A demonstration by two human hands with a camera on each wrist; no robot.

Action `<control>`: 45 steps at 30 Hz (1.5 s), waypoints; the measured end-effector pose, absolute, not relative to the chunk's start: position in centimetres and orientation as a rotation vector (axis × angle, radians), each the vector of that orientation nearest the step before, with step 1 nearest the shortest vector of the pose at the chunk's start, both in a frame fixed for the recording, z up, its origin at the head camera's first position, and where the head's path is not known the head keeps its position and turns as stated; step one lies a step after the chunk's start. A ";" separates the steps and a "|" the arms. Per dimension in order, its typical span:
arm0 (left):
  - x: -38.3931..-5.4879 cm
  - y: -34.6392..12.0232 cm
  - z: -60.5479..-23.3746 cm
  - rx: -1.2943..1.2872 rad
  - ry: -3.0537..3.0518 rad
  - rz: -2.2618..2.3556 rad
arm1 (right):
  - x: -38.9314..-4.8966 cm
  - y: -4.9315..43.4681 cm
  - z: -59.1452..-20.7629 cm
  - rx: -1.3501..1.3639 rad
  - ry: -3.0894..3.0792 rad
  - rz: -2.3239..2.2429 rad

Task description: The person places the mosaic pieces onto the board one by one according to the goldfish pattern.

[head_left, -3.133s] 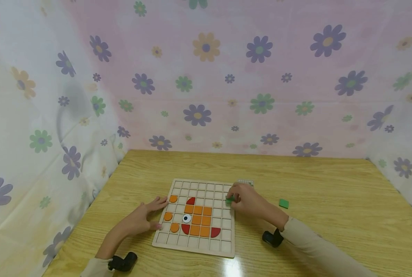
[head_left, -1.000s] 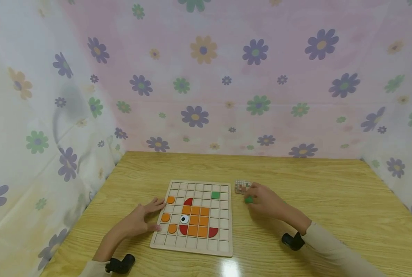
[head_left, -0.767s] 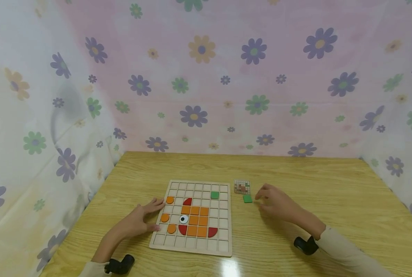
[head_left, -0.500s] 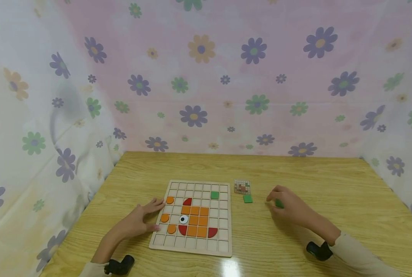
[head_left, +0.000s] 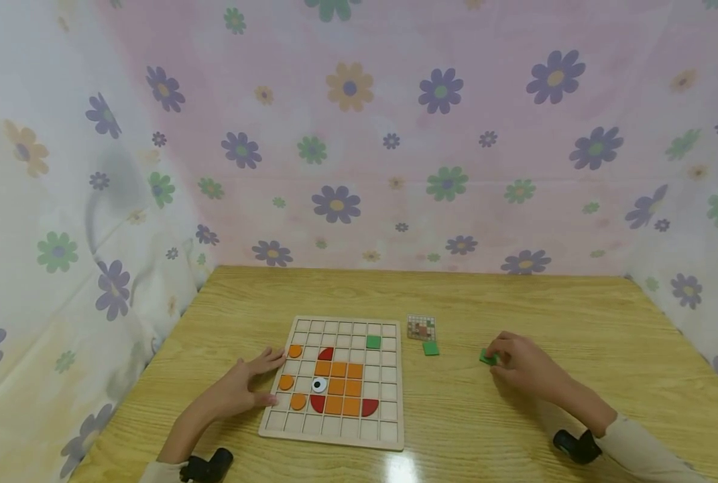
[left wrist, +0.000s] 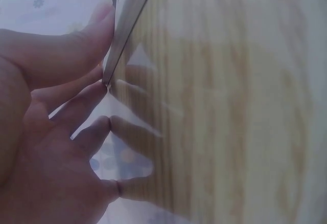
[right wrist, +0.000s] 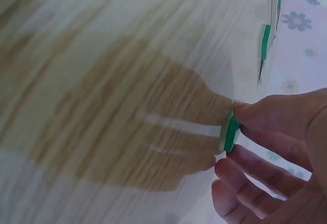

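A wooden grid board [head_left: 389, 430] lies in front of me. Orange squares [head_left: 336, 388], orange discs [head_left: 295, 351], red rounded pieces [head_left: 369, 407], a white eye piece [head_left: 319, 384] and one green square tile [head_left: 373, 342] sit in its cells. My left hand [head_left: 238, 387] rests at the board's left edge, fingers spread, fingertips and thumb right at the rim. Off to the right, my right hand [head_left: 518, 363] pinches another green tile [right wrist: 232, 133] between thumb and fingers, close to the tabletop. A further green tile [head_left: 431, 348] lies between board and right hand.
Just beyond that loose tile lies a small picture card [head_left: 422, 327] with a printed grid. The wooden table [head_left: 552, 302] meets flowered cloth [head_left: 395, 147] at the back and sides.
A green tile held over the board earlier now shows in an upper-right cell. My right hand let go of another near the card, then moved right to a third. The left hand stayed put.
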State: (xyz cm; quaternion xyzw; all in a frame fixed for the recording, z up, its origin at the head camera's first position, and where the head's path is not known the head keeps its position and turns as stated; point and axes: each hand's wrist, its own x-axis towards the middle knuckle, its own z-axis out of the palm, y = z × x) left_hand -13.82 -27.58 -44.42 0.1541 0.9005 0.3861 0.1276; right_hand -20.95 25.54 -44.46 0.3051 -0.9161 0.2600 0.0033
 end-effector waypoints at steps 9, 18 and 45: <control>-13.7 -27.6 -44.6 0.438 2.623 1.125 | -21.2 24.9 -44.5 0.966 -2.817 0.859; -13.8 -27.6 -44.5 0.447 2.638 1.095 | -21.2 24.5 -44.6 0.977 -2.828 0.881; -13.9 -27.8 -44.7 0.452 2.625 1.118 | -21.1 19.5 -44.0 1.171 -2.750 0.956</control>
